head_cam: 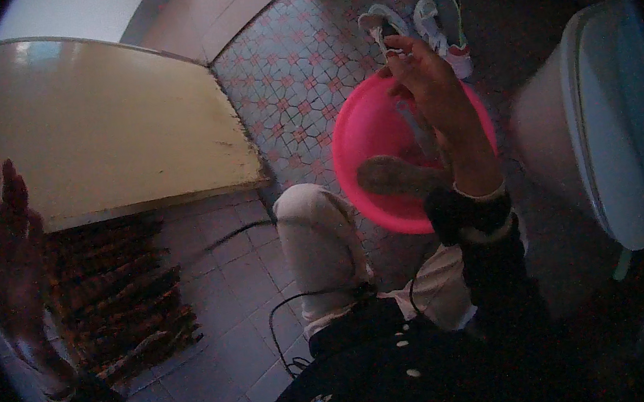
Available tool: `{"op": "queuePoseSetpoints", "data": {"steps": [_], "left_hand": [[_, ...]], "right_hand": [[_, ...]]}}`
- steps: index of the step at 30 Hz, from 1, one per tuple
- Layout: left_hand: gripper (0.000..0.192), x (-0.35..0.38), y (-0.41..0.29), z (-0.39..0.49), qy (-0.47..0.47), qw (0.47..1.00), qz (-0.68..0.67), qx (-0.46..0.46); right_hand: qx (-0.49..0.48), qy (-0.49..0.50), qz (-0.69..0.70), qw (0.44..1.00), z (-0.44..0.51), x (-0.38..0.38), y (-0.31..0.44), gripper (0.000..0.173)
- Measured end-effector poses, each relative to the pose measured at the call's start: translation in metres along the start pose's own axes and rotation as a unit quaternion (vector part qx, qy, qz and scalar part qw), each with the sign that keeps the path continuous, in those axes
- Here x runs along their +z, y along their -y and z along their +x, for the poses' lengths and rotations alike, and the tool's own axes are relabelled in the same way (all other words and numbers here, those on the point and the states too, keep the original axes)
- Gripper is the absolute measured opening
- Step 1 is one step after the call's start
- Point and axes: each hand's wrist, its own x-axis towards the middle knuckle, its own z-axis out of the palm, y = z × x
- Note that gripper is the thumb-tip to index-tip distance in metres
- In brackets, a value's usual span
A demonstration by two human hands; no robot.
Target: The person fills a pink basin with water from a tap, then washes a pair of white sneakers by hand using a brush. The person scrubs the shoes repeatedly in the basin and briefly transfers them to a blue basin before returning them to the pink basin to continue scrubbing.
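My right hand point(423, 69) reaches over a pink plastic basin point(345, 139), its fingers bent at the near end of a pale shoe point(394, 17). Something thin and white shows by the fingertips; whether they grip it is unclear. Inside the basin lie a brown, sole-shaped piece point(390, 175) and a greyish strip point(415, 123), both partly covered by my forearm. A second pale shoe point(426, 19) stands beside the first on the floor. At the far left my left hand point(4, 228) is raised with its fingers extended, near a cream door panel point(113, 117), holding nothing visible.
To the right stands a toilet point(541, 101) with its pale lid point(614, 129). A brown ribbed mat point(120, 293) lies on tiles below the door. Black cable point(276, 323) loops by my knee point(315, 219). A pink object point(459, 63) with a green strip sits near the shoes.
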Motion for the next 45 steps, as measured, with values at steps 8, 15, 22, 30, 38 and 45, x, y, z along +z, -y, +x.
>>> {"op": "queuePoseSetpoints", "data": {"steps": [8,15,22,30,38,45], "left_hand": [[0.038,-0.002,-0.019,-0.028,0.053,0.994,0.093,-0.019],[0.046,0.053,0.098,0.017,0.064,0.988,0.091,-0.104],[0.036,0.174,0.322,0.062,0.247,0.83,-0.39,-0.314],[0.023,0.182,0.513,0.088,-0.031,0.876,-0.343,-0.338],[0.033,0.147,0.631,0.094,-0.148,0.876,-0.271,-0.371],[0.062,0.155,0.636,0.1,-0.157,0.873,-0.312,-0.341]], "right_hand": [[-0.164,-0.023,-0.114,0.98,0.004,-0.023,-0.018,0.036],[-0.212,-0.006,-0.178,0.961,0.01,-0.038,-0.034,0.036],[-0.1,-0.088,-0.201,0.971,-0.018,-0.048,-0.023,0.036],[0.046,-0.097,-0.279,0.954,-0.04,-0.055,-0.035,0.038],[0.094,0.108,-0.621,0.77,-0.066,-0.084,-0.191,0.054],[0.016,0.17,-0.791,0.588,-0.072,-0.055,-0.213,0.063]]}}
